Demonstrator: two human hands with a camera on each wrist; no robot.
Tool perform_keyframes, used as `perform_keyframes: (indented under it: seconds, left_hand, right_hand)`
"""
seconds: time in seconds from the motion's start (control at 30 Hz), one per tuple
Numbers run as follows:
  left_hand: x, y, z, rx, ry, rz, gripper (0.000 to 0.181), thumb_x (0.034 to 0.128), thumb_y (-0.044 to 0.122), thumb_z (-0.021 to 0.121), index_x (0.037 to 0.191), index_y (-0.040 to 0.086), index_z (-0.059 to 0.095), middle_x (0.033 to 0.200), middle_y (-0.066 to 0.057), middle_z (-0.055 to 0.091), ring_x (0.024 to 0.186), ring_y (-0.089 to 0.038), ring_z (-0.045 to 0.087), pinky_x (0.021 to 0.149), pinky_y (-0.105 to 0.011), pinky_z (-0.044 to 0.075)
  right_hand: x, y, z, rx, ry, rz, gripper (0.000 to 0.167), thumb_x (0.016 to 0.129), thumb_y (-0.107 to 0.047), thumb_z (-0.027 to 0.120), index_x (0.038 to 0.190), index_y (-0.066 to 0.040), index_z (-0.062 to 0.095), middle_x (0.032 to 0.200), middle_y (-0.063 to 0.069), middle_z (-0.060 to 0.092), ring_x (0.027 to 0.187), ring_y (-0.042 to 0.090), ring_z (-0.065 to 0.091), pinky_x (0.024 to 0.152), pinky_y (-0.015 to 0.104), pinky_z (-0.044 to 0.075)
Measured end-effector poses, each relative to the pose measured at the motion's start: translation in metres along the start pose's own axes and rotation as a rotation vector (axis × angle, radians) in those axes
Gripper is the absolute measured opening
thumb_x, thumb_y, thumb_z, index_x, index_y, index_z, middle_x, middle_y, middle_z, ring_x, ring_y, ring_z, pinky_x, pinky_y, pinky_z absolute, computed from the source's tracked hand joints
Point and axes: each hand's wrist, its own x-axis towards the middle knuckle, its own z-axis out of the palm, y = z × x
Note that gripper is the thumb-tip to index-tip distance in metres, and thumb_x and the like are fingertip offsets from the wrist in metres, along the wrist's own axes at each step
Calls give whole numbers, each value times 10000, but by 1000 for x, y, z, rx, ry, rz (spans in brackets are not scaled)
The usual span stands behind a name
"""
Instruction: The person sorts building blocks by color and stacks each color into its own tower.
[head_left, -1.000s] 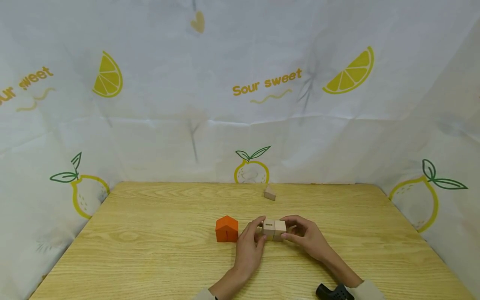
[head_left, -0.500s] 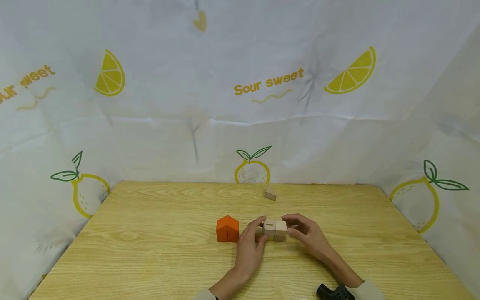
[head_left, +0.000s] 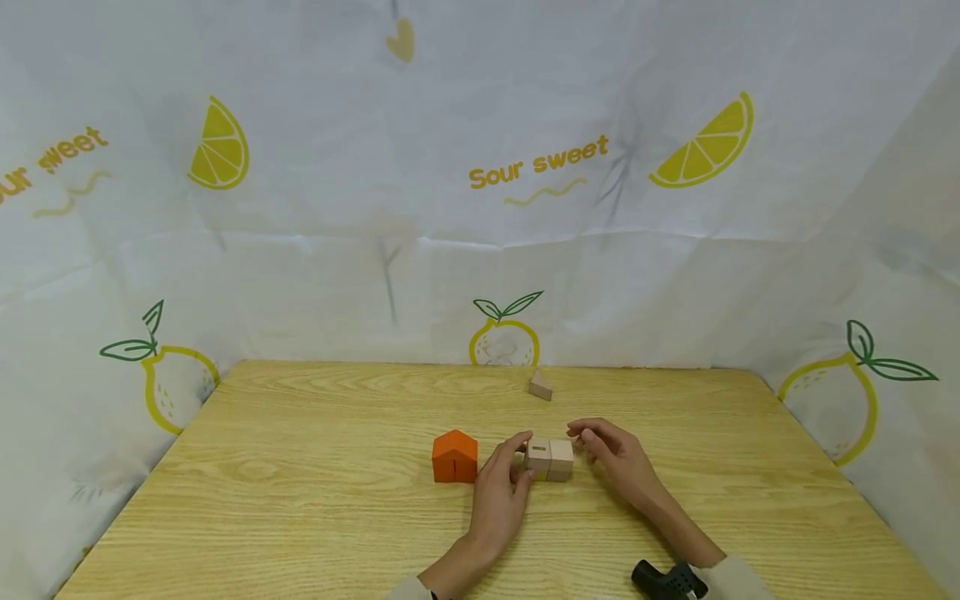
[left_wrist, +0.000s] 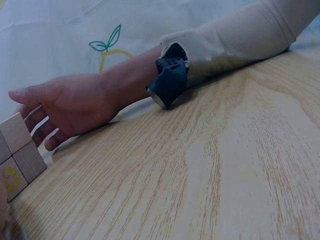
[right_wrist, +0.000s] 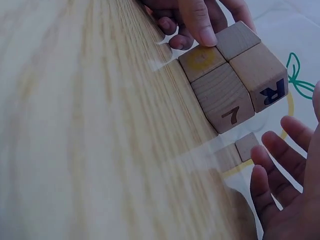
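Observation:
Several plain wooden cube blocks (head_left: 550, 461) stand together in a two-wide, two-high stack in the middle of the table. The left hand (head_left: 498, 490) pinches the stack's left column between thumb and index finger. From the right wrist view, its thumb lies on a block with a yellow print (right_wrist: 202, 62); a block marked 7 (right_wrist: 222, 102) and one marked R (right_wrist: 260, 75) sit beside it. A small gap separates the right hand (head_left: 624, 465) from the stack's right side. That hand holds nothing, its fingers loosely bent.
To the left of the left hand stands an orange house-shaped block piece (head_left: 454, 458). A small triangular wooden block (head_left: 540, 387) lies near the back edge of the wooden table (head_left: 300, 500). A black device (head_left: 670, 581) is worn on the right wrist. White printed cloth (head_left: 337, 275) surrounds the table.
The right hand has let go of the stack's right side and drawn slightly away, up and to the right. The left hand and the blocks have stayed in place.

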Motion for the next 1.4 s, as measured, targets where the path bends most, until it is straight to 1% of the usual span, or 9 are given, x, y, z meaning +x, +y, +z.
perform_keyframes:
  seconds: [0.13, 0.3, 0.6, 0.73, 0.87, 0.97, 1.07, 1.23, 1.4]
  left_hand:
    - [0, 0, 0, 2, 5, 8, 542, 833, -60, 695, 1317, 119, 528, 1155, -36, 599, 680, -34, 473, 595, -199, 435]
    - [0, 0, 0, 2, 8, 9, 539, 833, -56, 697, 1315, 120, 531, 1151, -33, 599, 677, -30, 474, 595, -197, 437]
    - [1, -1, -1, 3, 11, -5, 534, 830, -62, 698, 1308, 115, 540, 1144, -28, 600, 683, -34, 476, 604, -199, 438]
    - [1, -2, -1, 6, 14, 2, 537, 827, -68, 698, 1306, 117, 541, 1140, -31, 602, 687, -34, 478, 602, -201, 440]
    - [1, 0, 0, 2, 7, 0, 542, 828, -64, 698, 1311, 121, 537, 1148, -32, 604, 677, -28, 473, 592, -198, 439]
    - [0, 2, -1, -2, -6, -8, 544, 833, -52, 699, 1319, 127, 532, 1161, -25, 603, 665, -24, 468, 589, -192, 439]
    - [0, 3, -1, -3, -11, -11, 542, 838, -45, 696, 1324, 128, 528, 1172, -20, 601, 661, -21, 470, 587, -188, 439]
    - [0, 2, -1, 11, 0, 3, 550, 828, -49, 704, 1316, 137, 531, 1160, -20, 606, 659, -14, 463, 582, -186, 433]
    - [1, 1, -1, 14, 15, 23, 569, 821, -55, 709, 1315, 164, 533, 1153, -24, 610, 654, -12, 458, 575, -186, 426]
  right_hand:
    - [2, 1, -1, -14, 15, 20, 253, 1005, -15, 456, 1215, 28, 589, 1107, 183, 619, 894, 287, 606, 688, 322, 511]
    - [8, 6, -1, -44, 46, 85, 264, 1003, -105, 507, 1232, -4, 593, 1137, 141, 625, 937, 257, 619, 713, 314, 519]
    - [28, 13, 3, -75, 53, 139, 346, 992, -197, 546, 1273, 5, 563, 1175, 169, 611, 996, 270, 615, 735, 318, 523]
    - [37, 13, 6, -101, 48, 112, 339, 981, -171, 565, 1269, 9, 563, 1201, 188, 592, 989, 273, 611, 726, 301, 526]
    - [44, -2, 8, -102, 48, 69, 306, 967, -96, 576, 1242, 38, 570, 1219, 216, 574, 990, 340, 590, 723, 289, 520]
    - [47, -17, 8, -93, 44, 40, 293, 951, -32, 579, 1228, 64, 572, 1220, 242, 566, 994, 387, 566, 735, 322, 516]
    - [51, -21, 10, -120, 19, 19, 312, 945, -11, 578, 1249, 57, 562, 1232, 238, 560, 990, 382, 562, 750, 374, 512]
    - [58, -1, 13, -197, 8, -22, 349, 938, -38, 604, 1284, -7, 567, 1318, 184, 518, 961, 335, 569, 731, 426, 506]
    - [67, 20, 17, -239, -29, -51, 392, 946, -107, 612, 1332, -83, 548, 1316, 91, 537, 921, 260, 557, 705, 364, 500]
